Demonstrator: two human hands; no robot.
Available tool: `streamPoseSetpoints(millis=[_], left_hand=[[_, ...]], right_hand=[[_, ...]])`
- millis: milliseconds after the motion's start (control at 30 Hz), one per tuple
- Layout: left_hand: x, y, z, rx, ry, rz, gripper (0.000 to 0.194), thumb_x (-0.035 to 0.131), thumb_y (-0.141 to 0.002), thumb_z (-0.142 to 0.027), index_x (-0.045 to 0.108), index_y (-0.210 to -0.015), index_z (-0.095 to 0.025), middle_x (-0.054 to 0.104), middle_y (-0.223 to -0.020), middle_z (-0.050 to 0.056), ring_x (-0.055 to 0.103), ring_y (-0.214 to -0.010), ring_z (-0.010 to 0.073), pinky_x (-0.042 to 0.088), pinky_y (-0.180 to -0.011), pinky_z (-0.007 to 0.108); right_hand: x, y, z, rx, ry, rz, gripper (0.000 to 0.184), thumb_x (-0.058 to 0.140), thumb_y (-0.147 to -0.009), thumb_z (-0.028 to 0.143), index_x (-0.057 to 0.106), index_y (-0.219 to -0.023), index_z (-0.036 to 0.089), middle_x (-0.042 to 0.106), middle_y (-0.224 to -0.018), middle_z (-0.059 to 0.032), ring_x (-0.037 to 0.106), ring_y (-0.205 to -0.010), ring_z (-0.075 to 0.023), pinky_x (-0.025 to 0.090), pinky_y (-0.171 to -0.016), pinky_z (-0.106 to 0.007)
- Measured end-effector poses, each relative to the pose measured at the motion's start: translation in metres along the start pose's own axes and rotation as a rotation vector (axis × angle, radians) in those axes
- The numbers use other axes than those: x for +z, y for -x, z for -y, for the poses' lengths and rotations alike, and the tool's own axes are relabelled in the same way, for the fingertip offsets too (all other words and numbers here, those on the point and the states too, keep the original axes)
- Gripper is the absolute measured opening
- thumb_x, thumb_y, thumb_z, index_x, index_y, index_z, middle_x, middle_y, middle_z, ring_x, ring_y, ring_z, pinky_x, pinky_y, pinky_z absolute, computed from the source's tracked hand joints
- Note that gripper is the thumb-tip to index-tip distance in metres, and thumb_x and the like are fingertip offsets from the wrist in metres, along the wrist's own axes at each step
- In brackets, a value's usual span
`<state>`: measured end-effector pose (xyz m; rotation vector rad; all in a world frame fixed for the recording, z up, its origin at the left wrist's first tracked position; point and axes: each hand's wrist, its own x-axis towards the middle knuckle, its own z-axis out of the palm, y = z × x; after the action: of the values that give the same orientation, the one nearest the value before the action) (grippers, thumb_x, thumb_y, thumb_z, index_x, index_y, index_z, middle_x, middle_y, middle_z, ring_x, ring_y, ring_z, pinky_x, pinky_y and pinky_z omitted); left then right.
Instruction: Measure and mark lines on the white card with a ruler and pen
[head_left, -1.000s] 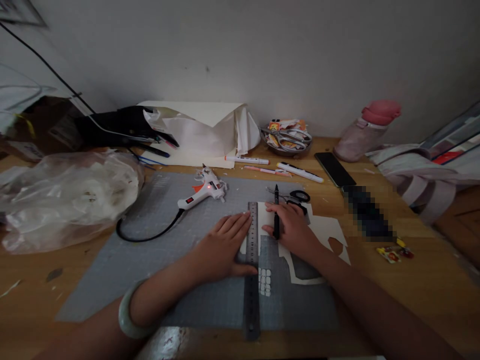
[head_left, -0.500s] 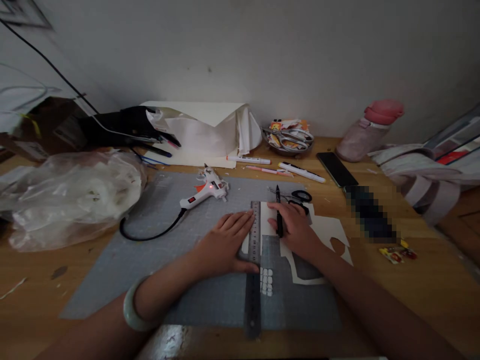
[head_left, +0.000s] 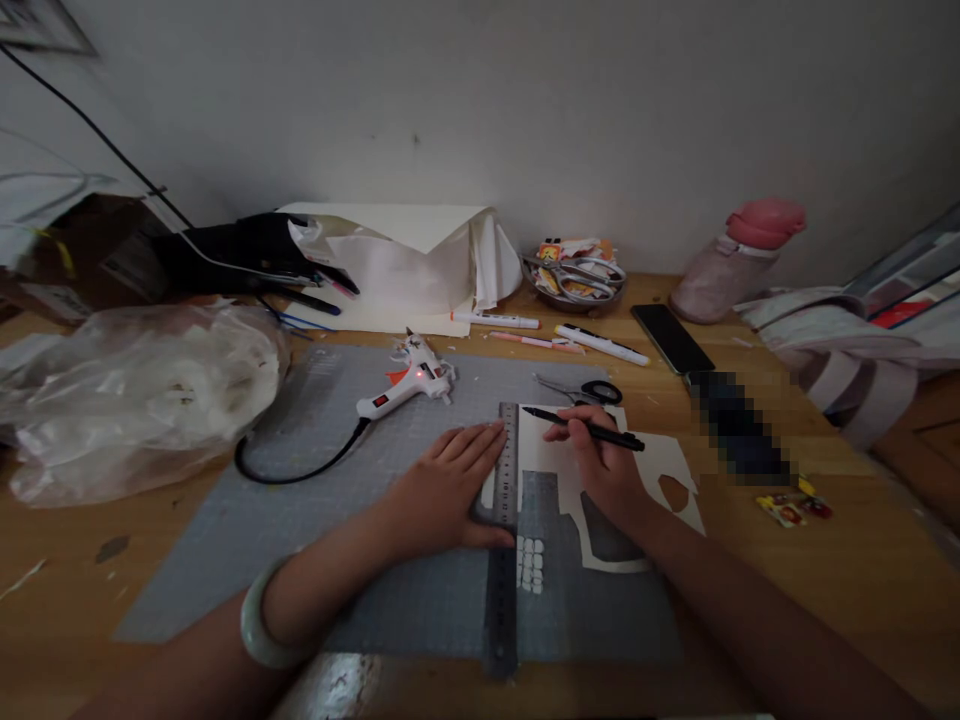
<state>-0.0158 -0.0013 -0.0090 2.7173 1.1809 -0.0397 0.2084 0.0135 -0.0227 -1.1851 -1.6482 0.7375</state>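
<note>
My left hand (head_left: 454,490) lies flat with fingers stretched out, its fingertips and thumb pressing on a metal ruler (head_left: 507,470). The ruler runs lengthwise away from me over the edge of a cut sheet of white paper (head_left: 660,450). In my right hand (head_left: 604,465) is a black pen (head_left: 592,428), held between thumb and fingers, its tip pointing left toward the ruler and just above the paper. Beside the ruler sit several small white rounded pieces (head_left: 531,565). Scissors (head_left: 600,391) with black handles lie just beyond my right hand, partly hidden by it.
A grey cutting mat (head_left: 315,560) lies under the work. A white glue gun (head_left: 409,385) with a red light rests on it, its cord curling left. Around are a plastic bag (head_left: 150,400), markers (head_left: 600,345), a bowl with scissors (head_left: 574,275), a phone (head_left: 671,338) and a bottle (head_left: 724,265).
The pen in my right hand has swung from standing nearly upright in the view to lying almost level, tip toward the ruler. My left hand and the ruler stay put.
</note>
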Motion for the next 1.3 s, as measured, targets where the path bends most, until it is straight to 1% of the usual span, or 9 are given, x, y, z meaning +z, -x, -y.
streamPoseSetpoints(millis=[200,400,633,833,1000,1167,1300], left_hand=[[-0.0001,-0.0001,-0.0003,-0.005,0.011,0.000,0.106,0.034,-0.074,-0.084,0.026,-0.148,-0.008,0.028,-0.154,0.017,0.031,-0.138,0.0321,0.024,-0.111,0.043],[-0.0012,-0.0007,-0.0010,-0.006,0.009,0.008,0.107,0.034,-0.074,-0.084,0.028,-0.147,-0.007,0.029,-0.153,0.018,0.032,-0.137,0.0319,0.024,-0.111,0.042],[0.0037,-0.0001,0.0016,0.009,0.008,-0.032,0.107,0.034,-0.073,-0.084,0.026,-0.148,-0.009,0.029,-0.154,0.016,0.032,-0.137,0.0318,0.024,-0.111,0.043],[0.0035,-0.0006,0.0018,0.007,0.004,-0.021,0.107,0.034,-0.073,-0.085,0.028,-0.147,-0.008,0.029,-0.153,0.016,0.032,-0.137,0.0314,0.023,-0.111,0.042],[0.0027,0.0001,0.0012,0.012,-0.005,-0.027,0.107,0.034,-0.073,-0.084,0.028,-0.147,-0.008,0.030,-0.153,0.016,0.032,-0.137,0.0310,0.023,-0.112,0.042],[0.0045,0.0007,0.0024,0.020,-0.002,-0.041,0.106,0.033,-0.073,-0.085,0.026,-0.148,-0.011,0.029,-0.154,0.015,0.032,-0.137,0.0316,0.023,-0.111,0.043],[0.0044,0.0005,0.0024,0.024,-0.007,-0.037,0.106,0.033,-0.074,-0.084,0.026,-0.148,-0.010,0.029,-0.154,0.016,0.031,-0.137,0.0319,0.022,-0.111,0.042]], right_hand=[[0.0049,-0.0030,0.0007,0.152,-0.071,-0.014,0.028,0.046,-0.091,0.051,0.050,-0.094,0.024,0.074,-0.082,-0.0043,0.071,-0.080,-0.0198,0.054,-0.078,-0.037],[0.0051,-0.0048,-0.0028,0.207,-0.127,0.008,0.029,0.048,-0.090,0.054,0.050,-0.094,0.025,0.074,-0.083,-0.0043,0.072,-0.084,-0.0215,0.055,-0.081,-0.040],[0.0050,-0.0057,-0.0005,0.219,-0.124,0.022,0.025,0.049,-0.090,0.051,0.050,-0.092,0.026,0.075,-0.085,-0.0040,0.072,-0.086,-0.0216,0.055,-0.083,-0.041],[0.0046,-0.0061,0.0001,0.224,-0.127,0.029,0.028,0.050,-0.089,0.052,0.051,-0.093,0.024,0.075,-0.085,-0.0049,0.072,-0.087,-0.0217,0.055,-0.083,-0.041],[0.0042,-0.0052,-0.0016,0.214,-0.130,0.048,0.027,0.048,-0.090,0.051,0.051,-0.095,0.025,0.074,-0.087,-0.0040,0.071,-0.087,-0.0209,0.055,-0.083,-0.039],[0.0041,-0.0057,-0.0012,0.187,-0.110,0.051,0.028,0.047,-0.091,0.052,0.051,-0.094,0.024,0.074,-0.086,-0.0041,0.071,-0.087,-0.0199,0.054,-0.084,-0.039],[0.0037,-0.0057,-0.0015,0.171,-0.085,0.062,0.024,0.046,-0.092,0.048,0.051,-0.095,0.024,0.074,-0.086,-0.0037,0.070,-0.087,-0.0193,0.053,-0.084,-0.038]])
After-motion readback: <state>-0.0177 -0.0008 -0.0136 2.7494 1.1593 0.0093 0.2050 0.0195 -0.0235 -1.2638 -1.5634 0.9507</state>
